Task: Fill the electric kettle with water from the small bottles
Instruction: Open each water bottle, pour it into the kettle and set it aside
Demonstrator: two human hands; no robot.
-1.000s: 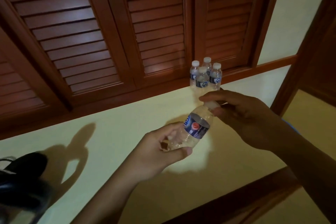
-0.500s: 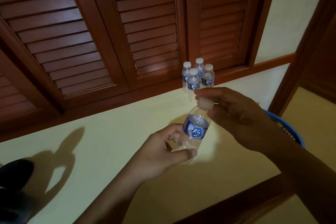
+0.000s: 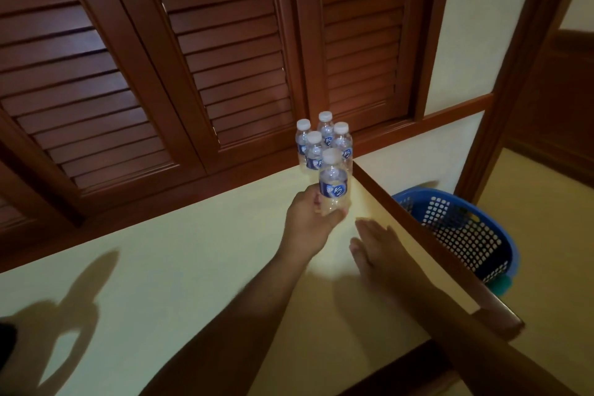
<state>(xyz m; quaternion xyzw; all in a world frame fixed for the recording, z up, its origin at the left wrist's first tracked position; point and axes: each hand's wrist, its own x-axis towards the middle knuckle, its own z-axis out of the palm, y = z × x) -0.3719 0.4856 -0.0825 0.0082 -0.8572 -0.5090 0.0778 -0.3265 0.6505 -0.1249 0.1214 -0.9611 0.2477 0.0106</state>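
Observation:
My left hand point(image 3: 310, 222) grips the lower part of a small clear water bottle point(image 3: 333, 185) with a blue label and a white cap, holding it upright right in front of several identical capped bottles point(image 3: 324, 138) clustered at the back right of the pale yellow counter point(image 3: 193, 267). My right hand point(image 3: 377, 246) hovers flat with straight fingers just right of the held bottle, touching nothing. A dark shape at the far left edge point(image 3: 6, 341) may be the kettle; almost all of it is out of frame.
Brown louvred wooden shutters point(image 3: 193, 58) rise behind the counter. A dark wooden rim point(image 3: 427, 235) bounds the counter on the right. Beyond it, on the floor, stands a blue perforated plastic basket point(image 3: 463, 231). A doorway opens at the far right.
My right hand left the bottle cap and dropped away to the right, now flat. My left hand carried the bottle, capped, back towards the cluster. The view shifted right, hiding the kettle.

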